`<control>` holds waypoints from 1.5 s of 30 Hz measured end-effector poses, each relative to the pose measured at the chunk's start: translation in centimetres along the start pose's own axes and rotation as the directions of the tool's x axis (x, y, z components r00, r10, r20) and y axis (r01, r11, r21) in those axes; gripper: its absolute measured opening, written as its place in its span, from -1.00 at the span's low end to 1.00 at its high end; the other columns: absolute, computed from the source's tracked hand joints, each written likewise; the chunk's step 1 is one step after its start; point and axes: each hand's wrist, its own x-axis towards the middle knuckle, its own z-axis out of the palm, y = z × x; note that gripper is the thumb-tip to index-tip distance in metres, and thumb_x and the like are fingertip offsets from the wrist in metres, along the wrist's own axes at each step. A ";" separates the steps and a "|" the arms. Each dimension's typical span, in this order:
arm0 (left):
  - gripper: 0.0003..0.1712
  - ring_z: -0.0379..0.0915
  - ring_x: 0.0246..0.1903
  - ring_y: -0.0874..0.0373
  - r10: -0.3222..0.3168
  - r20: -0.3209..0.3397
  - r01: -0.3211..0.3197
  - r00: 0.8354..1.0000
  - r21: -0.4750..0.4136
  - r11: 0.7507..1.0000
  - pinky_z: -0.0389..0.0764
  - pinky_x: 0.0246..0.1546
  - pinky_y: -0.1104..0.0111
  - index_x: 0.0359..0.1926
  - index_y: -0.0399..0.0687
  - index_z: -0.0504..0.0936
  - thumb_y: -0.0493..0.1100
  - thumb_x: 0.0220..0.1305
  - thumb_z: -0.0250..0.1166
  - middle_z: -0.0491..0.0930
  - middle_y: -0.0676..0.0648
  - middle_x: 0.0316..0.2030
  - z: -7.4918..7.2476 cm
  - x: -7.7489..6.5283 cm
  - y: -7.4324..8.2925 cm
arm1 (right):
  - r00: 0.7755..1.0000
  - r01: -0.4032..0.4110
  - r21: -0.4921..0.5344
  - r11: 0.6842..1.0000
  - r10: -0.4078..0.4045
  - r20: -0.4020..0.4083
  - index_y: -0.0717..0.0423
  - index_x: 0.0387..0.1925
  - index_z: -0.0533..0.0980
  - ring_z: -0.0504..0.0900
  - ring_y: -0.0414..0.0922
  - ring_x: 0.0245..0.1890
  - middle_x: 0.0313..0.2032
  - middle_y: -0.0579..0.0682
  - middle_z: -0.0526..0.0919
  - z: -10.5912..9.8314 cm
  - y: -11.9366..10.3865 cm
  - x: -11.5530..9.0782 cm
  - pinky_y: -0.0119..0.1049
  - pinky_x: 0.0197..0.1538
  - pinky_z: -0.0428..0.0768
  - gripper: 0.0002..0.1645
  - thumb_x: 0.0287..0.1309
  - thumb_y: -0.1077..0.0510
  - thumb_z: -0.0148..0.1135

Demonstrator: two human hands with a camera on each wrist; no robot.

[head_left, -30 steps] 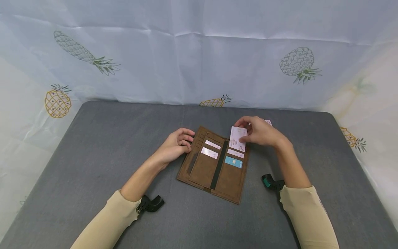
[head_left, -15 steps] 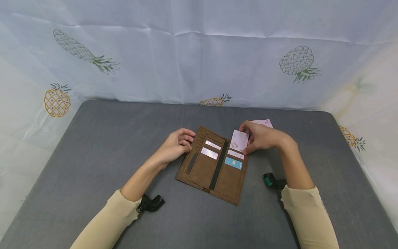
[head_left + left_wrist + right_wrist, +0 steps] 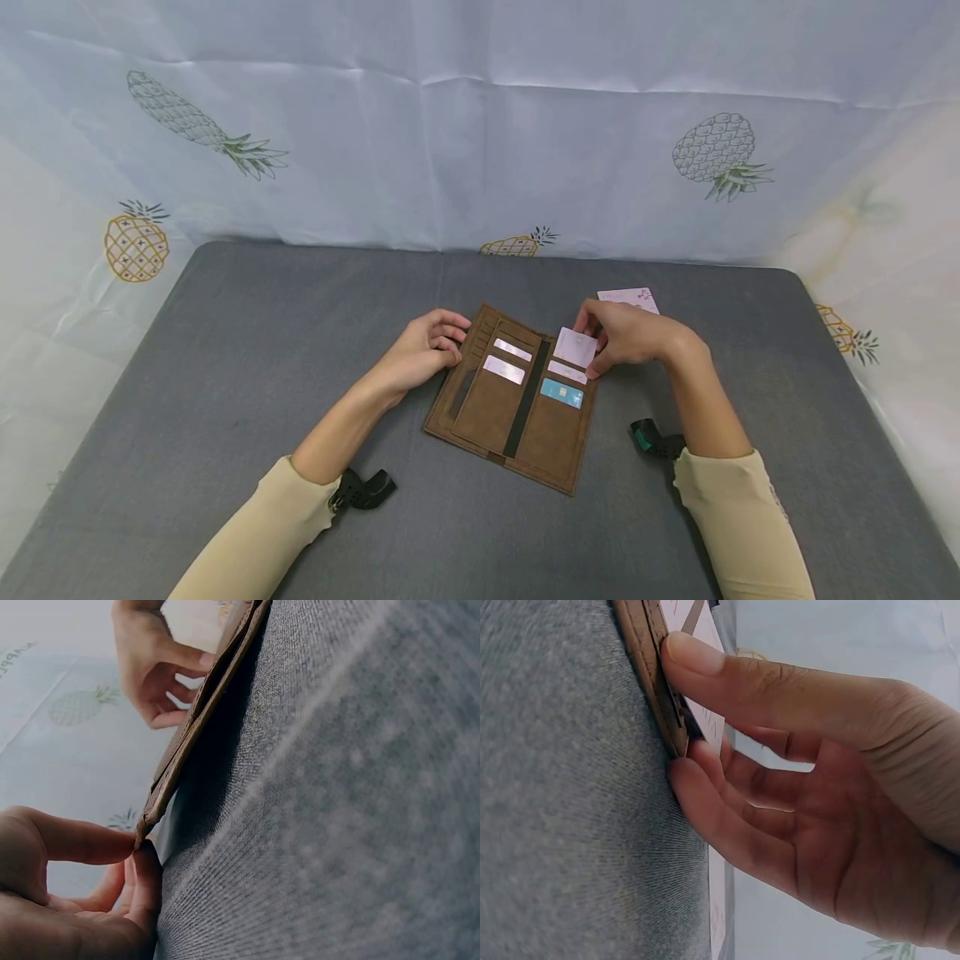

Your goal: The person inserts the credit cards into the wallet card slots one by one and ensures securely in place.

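Note:
A brown wallet (image 3: 487, 408) lies spread on the grey table, with several pale pink cards and a blue card (image 3: 562, 392) in its slots. My left hand (image 3: 420, 354) pinches the wallet's left edge between thumb and fingers, as the left wrist view shows at the wallet corner (image 3: 154, 806). At the upper right, a pink card (image 3: 576, 346) stands partly out of the top slot. My right hand (image 3: 633, 333) is around that corner; its thumb (image 3: 697, 656) lies on the wallet edge and a fingertip sits beneath the corner. Other fingers are behind the card.
Another pink card (image 3: 632, 298) lies on the table (image 3: 315, 300) beyond my right hand, partly covered by it. A white pineapple-print cloth (image 3: 450, 150) hangs behind the table. Black wrist straps (image 3: 363, 490) sit at both cuffs.
The pink card has slid down deeper into the top right slot. My right thumb has moved from the card's face to the wallet's right edge. My left hand keeps its place.

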 end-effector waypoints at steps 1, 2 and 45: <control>-0.44 0.51 -0.14 0.14 0.000 0.000 0.000 1.000 -0.001 1.000 0.59 -0.12 0.46 0.39 -0.31 0.46 -0.51 0.39 0.18 0.54 -0.23 0.11 0.0 0.0 0.0 | 1.000 0.005 -0.003 1.000 -0.005 -0.002 0.21 0.01 0.53 0.65 -0.03 -0.12 -0.09 0.11 0.64 0.0 0.1 0.1 -0.21 -0.05 0.62 -0.36 -0.07 0.24 0.75; -0.44 0.51 -0.14 0.14 -0.002 0.001 0.002 1.000 -0.001 1.000 0.59 -0.12 0.46 0.39 -0.31 0.45 -0.51 0.39 0.18 0.54 -0.23 0.11 0.0 0.0 -0.1 | 1.000 0.009 -0.002 1.000 -0.009 -0.004 0.18 -0.02 0.56 0.66 -0.03 -0.11 -0.10 0.10 0.65 0.0 0.1 0.1 -0.22 -0.04 0.63 -0.38 -0.08 0.24 0.75; -0.45 0.48 -0.15 0.12 -0.006 -0.001 0.006 1.000 0.002 1.000 0.58 -0.12 0.45 0.39 -0.30 0.45 -0.49 0.40 0.19 0.53 -0.22 0.09 0.1 0.0 0.0 | 0.996 0.071 0.112 0.991 -0.076 0.044 0.13 -0.30 0.74 0.61 -0.12 -0.29 -0.32 0.03 0.74 0.1 1.3 0.4 -0.36 -0.24 0.62 -0.76 0.01 0.34 0.68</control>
